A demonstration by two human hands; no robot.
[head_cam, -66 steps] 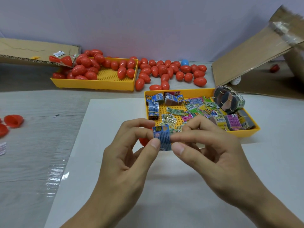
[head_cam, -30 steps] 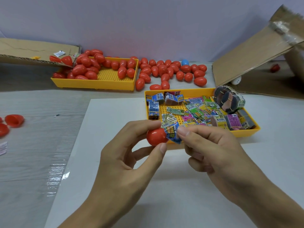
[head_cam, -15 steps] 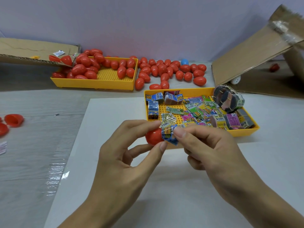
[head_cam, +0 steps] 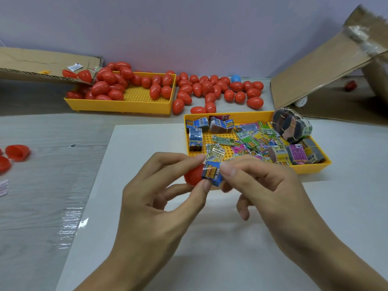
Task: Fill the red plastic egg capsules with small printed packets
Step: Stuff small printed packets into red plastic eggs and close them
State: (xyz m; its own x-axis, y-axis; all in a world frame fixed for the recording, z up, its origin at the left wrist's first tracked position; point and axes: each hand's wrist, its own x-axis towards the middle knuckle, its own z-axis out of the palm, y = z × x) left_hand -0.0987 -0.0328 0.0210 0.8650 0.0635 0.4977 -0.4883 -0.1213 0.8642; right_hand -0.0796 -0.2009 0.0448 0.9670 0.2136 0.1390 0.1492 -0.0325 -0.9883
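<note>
A: Red capsule half [head_cam: 192, 175] is pinched in the left hand [head_cam: 155, 196], above the white sheet [head_cam: 134, 143].
B: The blue folded packet [head_cam: 212, 174] is gripped by right hand [head_cam: 264, 185] fingertips, against the half's mouth.

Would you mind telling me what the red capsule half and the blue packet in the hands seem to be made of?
Red capsule half: apparently hard, smooth plastic with a dull sheen, held in the left hand.
Blue packet: probably printed paper or thin card in clear film, judging by crisp folds and glinting streaks; the right hand pinches it.
</note>
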